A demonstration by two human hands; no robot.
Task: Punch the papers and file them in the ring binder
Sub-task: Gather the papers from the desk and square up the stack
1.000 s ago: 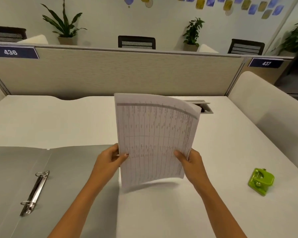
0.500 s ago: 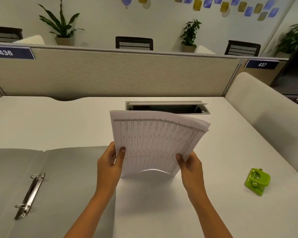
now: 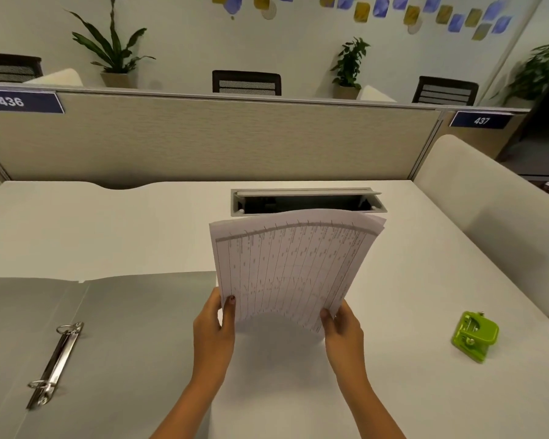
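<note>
1. Ring binder (image 3: 114, 327) lies open and flat, well left of the fingers of left hand (image 3: 214, 327); ring spine runs near-to-far.
2. Left hand pinches lower left edge of papers (image 3: 292, 270), thumb in front; stack upright, bowed, long axis upward.
3. Right hand (image 3: 343, 331) grips lower right edge likewise.
4. Hole punch (image 3: 474, 335) sits well right of right fingers; right hand nearer.
5. Left sign (image 3: 11, 101) reads "436", right sign (image 3: 481, 121) "437"; sheet print illegible.
</note>
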